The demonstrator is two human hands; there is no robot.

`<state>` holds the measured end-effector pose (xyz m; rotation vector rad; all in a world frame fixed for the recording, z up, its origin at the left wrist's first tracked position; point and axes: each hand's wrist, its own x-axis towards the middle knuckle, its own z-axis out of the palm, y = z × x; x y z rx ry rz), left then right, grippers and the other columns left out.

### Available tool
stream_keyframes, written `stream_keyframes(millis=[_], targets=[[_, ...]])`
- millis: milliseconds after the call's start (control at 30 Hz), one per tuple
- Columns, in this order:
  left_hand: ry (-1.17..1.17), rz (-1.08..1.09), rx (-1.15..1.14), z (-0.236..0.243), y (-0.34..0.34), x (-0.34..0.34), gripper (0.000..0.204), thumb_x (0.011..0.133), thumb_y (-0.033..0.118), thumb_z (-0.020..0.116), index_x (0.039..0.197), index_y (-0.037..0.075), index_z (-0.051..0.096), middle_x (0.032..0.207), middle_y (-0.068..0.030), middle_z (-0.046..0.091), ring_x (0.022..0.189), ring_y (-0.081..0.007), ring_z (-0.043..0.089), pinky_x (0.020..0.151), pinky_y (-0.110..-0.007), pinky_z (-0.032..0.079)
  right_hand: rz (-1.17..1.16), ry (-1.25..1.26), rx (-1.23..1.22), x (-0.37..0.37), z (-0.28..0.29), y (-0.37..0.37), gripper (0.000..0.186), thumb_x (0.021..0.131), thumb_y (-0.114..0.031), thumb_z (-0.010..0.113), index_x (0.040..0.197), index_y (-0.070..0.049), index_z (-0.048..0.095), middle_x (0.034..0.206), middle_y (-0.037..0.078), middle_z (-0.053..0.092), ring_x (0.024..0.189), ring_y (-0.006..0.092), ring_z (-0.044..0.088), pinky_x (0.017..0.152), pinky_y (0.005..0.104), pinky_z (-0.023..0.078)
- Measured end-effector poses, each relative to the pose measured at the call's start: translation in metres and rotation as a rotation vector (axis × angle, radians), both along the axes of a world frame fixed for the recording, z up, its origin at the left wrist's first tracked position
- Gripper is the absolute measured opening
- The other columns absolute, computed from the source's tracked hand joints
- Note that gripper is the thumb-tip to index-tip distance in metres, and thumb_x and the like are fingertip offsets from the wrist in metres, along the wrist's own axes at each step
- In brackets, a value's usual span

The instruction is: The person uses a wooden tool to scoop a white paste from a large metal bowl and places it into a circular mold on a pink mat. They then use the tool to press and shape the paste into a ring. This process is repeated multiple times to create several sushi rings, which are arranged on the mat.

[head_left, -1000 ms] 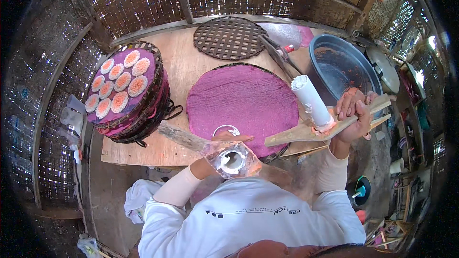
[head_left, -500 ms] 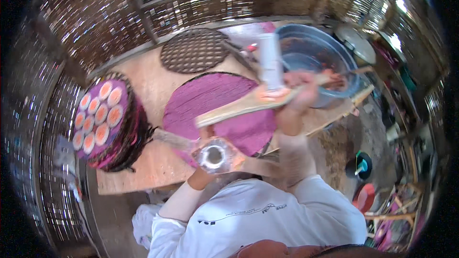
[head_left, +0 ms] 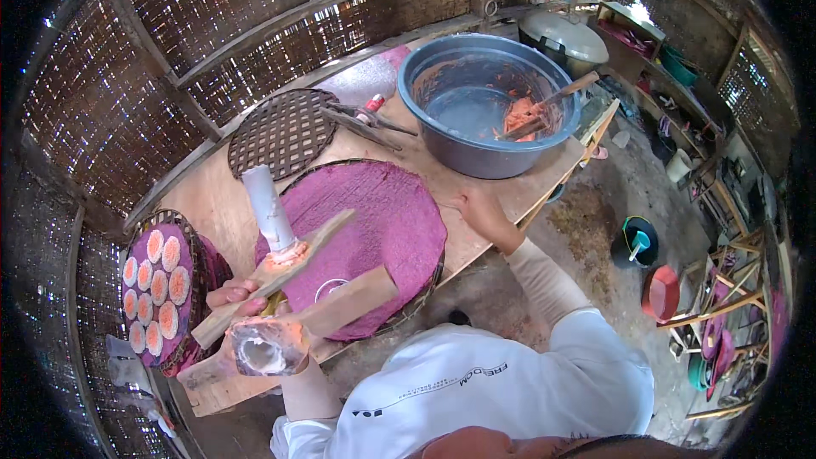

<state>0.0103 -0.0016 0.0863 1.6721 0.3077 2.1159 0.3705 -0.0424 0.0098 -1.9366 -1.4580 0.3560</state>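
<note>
My left hand [head_left: 234,293] is closed on a wooden hand press in two parts. One part is a board with a white plunger tube [head_left: 270,212], smeared orange at its foot. Below it, a second board [head_left: 361,299] carries an open round mould [head_left: 259,352] with pale paste around it. Both boards slant over a round tray covered with purple cloth [head_left: 374,212]. Nothing shows in my right hand [head_left: 486,217], whose fingers are loosely bent over the table between the cloth and the blue basin [head_left: 489,157]. Orange mash [head_left: 523,115] lies in the basin.
On the left, a stack of trays [head_left: 200,272] bears several orange-and-white discs [head_left: 159,287] on purple cloth. A woven lattice tray [head_left: 276,136] and tongs-like tools [head_left: 365,126] lie behind. Wooden handles [head_left: 569,87] stick out of the basin. A lidded pot [head_left: 563,38] stands beyond.
My right hand has let go of the plunger board, now in my left hand with the mould board. The press has moved left and nearer. The view has turned toward the right.
</note>
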Motion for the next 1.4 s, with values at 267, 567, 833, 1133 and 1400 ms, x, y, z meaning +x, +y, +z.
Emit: stream_keyframes(millis=[267, 567, 833, 1133, 1400], targets=[[0.087, 0.036, -0.136, -0.002, -0.001, 0.027, 0.029, 0.070, -0.002, 0.065, 0.090, 0.001, 0.045, 0.072, -0.0105, 0.050, 0.066, -0.0194, 0.056, 0.062, -0.028, 0.051, 0.018, -0.373, 0.044, 0.032, -0.061, 0.009, 0.022, 0.080, -0.019, 0.047, 0.079, 0.000, 0.059, 0.083, 0.022, 0.059, 0.075, 0.0392, 0.057, 0.067, 0.0472, 0.043], [0.151, 0.187, -0.291, 0.008, -0.011, 0.043, 0.025, 0.060, 0.012, 0.074, 0.078, 0.000, 0.062, 0.085, -0.0048, 0.049, 0.086, -0.0169, 0.051, 0.080, -0.028, 0.043, 0.105, 0.189, -0.288, 0.064, 0.007, -0.069, 0.019, 0.083, -0.019, 0.055, 0.089, -0.001, 0.057, 0.076, 0.007, 0.059, 0.070, 0.0206, 0.057, 0.063, 0.0326, 0.045], [-0.071, -0.258, -0.468, -0.005, -0.002, 0.068, 0.026, 0.071, 0.021, 0.070, 0.081, 0.001, 0.058, 0.091, -0.0048, 0.045, 0.089, -0.0166, 0.050, 0.081, -0.029, 0.043, 0.383, 0.908, -0.142, 0.028, 0.064, -0.091, 0.020, 0.088, -0.024, 0.053, 0.090, -0.004, 0.054, 0.076, -0.004, 0.050, 0.066, 0.0054, 0.046, 0.058, 0.0203, 0.039], [0.160, -0.038, -0.267, -0.002, -0.001, 0.088, 0.025, 0.069, 0.008, 0.070, 0.086, 0.003, 0.053, 0.088, -0.0042, 0.045, 0.085, -0.0157, 0.051, 0.080, -0.032, 0.045, 0.274, 0.611, -0.164, 0.039, 0.051, -0.087, 0.021, 0.089, -0.021, 0.048, 0.076, -0.005, 0.052, 0.060, -0.005, 0.044, 0.052, 0.0046, 0.040, 0.046, 0.0213, 0.033], [0.296, 0.063, -0.317, 0.007, -0.008, 0.090, 0.013, 0.068, 0.008, 0.071, 0.077, 0.005, 0.063, 0.089, -0.0015, 0.041, 0.084, -0.0154, 0.050, 0.079, -0.030, 0.044, 0.092, 0.517, -0.075, 0.060, 0.072, -0.103, 0.020, 0.086, -0.018, 0.048, 0.072, -0.004, 0.050, 0.055, -0.005, 0.043, 0.049, 0.0046, 0.037, 0.043, 0.0227, 0.030]])
